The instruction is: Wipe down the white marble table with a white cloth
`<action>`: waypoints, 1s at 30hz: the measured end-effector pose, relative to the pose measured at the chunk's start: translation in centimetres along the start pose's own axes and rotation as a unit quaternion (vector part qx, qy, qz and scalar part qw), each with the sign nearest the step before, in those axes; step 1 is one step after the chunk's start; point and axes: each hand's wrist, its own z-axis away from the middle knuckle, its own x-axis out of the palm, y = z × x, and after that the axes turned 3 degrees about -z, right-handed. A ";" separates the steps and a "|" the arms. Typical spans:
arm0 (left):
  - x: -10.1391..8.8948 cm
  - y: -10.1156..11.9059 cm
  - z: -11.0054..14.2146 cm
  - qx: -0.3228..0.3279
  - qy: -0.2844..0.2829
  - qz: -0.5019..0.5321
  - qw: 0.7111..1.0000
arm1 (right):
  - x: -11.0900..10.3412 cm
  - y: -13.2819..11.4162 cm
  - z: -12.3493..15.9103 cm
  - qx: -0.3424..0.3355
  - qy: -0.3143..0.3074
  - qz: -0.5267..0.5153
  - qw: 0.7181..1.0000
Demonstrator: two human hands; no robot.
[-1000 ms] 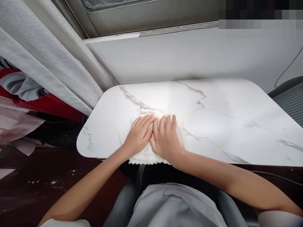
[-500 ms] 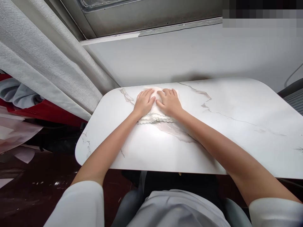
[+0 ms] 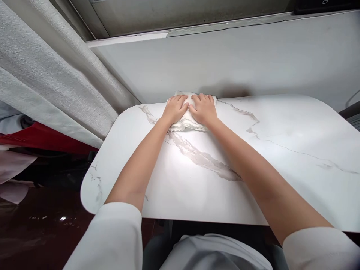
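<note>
A folded white cloth (image 3: 188,123) with wavy edges lies at the far edge of the white marble-patterned table (image 3: 180,187). My left hand (image 3: 174,108) rests flat on the cloth's left half, fingers stretched forward. On the right half, my right hand (image 3: 204,107) lies palm down in the same way, its fingers spread. The two thumbs point toward each other with a small gap between them. The cloth's back edge reaches the table's rim by the wall. My palms and the middle of the cloth's underside are hidden.
A pale wall panel (image 3: 239,60) stands right behind the table. To the left hangs a light grey curtain (image 3: 56,71), with a red container (image 3: 47,137) below it. A dark object (image 3: 326,5) sits on the ledge at the upper right.
Both hands have pushed the cloth forward, away from me, to the table's far edge. My view has also shifted slightly.
</note>
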 end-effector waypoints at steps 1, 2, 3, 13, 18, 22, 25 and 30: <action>0.0 -0.3 -0.2 -0.001 -0.001 0.000 1.000 | 0.2 0.0 -0.3 -0.001 0.003 0.001 1.000; 0.0 -0.6 -0.4 -0.002 -0.002 0.002 1.000 | 0.4 0.0 -0.7 -0.002 0.004 0.003 1.000; 0.0 -0.9 -0.7 -0.003 -0.003 0.003 1.000 | 0.6 -0.1 -1.0 -0.003 0.004 0.005 1.000; -0.6 -5.4 -1.5 -0.023 0.006 0.024 0.999 | 2.6 -2.7 -3.8 -0.031 -0.027 0.035 0.999; -1.4 -8.0 0.4 -0.036 0.025 0.024 0.999 | 3.7 -5.3 -3.6 -0.054 -0.035 0.036 0.997; -2.2 -9.3 2.7 -0.040 0.043 0.037 0.998 | 3.9 -7.4 -2.4 -0.077 -0.041 0.021 0.996; -2.8 -9.3 4.8 -0.036 0.044 0.037 0.998 | 3.7 -8.7 -0.5 -0.081 -0.043 0.001 0.996; -4.2 -7.9 9.6 -0.013 0.032 0.051 0.998 | 2.5 -11.2 4.5 -0.064 -0.031 -0.027 0.997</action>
